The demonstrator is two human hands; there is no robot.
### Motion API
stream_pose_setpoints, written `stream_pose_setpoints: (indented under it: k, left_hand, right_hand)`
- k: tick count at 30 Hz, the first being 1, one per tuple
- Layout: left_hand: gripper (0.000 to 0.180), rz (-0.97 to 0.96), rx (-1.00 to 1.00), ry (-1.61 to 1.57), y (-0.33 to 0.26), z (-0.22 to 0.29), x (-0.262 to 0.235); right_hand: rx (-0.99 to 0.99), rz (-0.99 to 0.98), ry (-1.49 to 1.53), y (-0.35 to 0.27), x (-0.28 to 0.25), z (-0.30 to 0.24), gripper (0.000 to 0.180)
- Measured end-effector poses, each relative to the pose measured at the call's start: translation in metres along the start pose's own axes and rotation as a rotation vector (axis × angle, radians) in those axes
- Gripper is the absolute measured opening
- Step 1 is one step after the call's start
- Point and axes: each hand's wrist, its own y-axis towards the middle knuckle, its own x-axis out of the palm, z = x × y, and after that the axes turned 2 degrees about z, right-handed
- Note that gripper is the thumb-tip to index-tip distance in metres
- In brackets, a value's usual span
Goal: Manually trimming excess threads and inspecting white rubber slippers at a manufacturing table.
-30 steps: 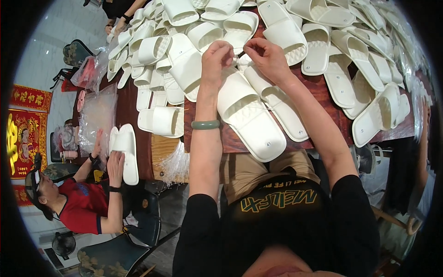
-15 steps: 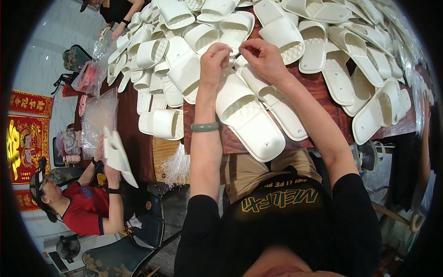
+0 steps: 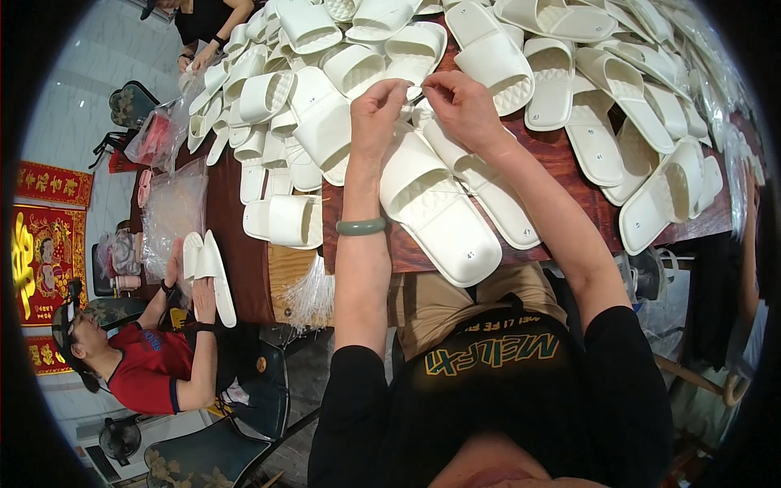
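i see a pair of white slippers [image 3: 455,207] lying side by side on the dark red-brown tabletop [image 3: 561,187], directly in front of the person. their long axis runs slantwise: the heels point toward the person and to the right, the toe ends point away and to the left, under the hands. the soles face down and the straps are up.

the left hand [image 3: 376,110] and the right hand [image 3: 455,102] meet above the toe ends. both have the fingers pinched together on something small and thin between them; it is too small for me to say what it is. a green bangle [image 3: 360,227] sits on the left wrist.

the tabletop is long and almost fully covered by a big heap of white slippers [image 3: 342,49], some stacked, some turned on their side, and they crowd close around the hands on the far side. a bundle of thin clear plastic ties [image 3: 311,293] hangs at the near edge, and clear plastic bags [image 3: 171,207] lie at the left end.

at the left, a seated person in a red shirt [image 3: 146,370] holds another pair of slippers [image 3: 207,268] upright. red wall hangings [image 3: 41,236] are behind them, on a pale wall.
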Motion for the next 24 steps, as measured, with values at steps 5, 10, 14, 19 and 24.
stream_pose_setpoints:
  k: [5,10,14,19,24]
  left_hand:
    - [0.014,0.048,0.009,0.031,-0.0006,0.001,0.0005]
    - [0.016,0.006,-0.061,-0.114,-0.0004,0.0056,0.0007]
    - [0.017,0.001,-0.103,-0.139,0.0004,0.0031,-0.003]
    - [0.016,-0.019,-0.086,-0.142,0.0011,0.0015,-0.0045]
    - [0.017,-0.042,-0.106,-0.146,-0.0002,0.0026,-0.003]
  right_hand:
    - [-0.025,0.003,-0.027,-0.0004,-0.0013,-0.0054,0.015]
    - [-0.034,0.045,-0.026,0.0006,-0.0002,-0.0009,0.015]
    - [-0.039,0.037,-0.009,0.0006,0.0008,-0.001,0.015]
    - [-0.051,0.019,0.062,-0.0003,0.0017,-0.0009,0.015]
    - [-0.037,0.008,0.044,-0.0007,0.0003,-0.0011,0.016]
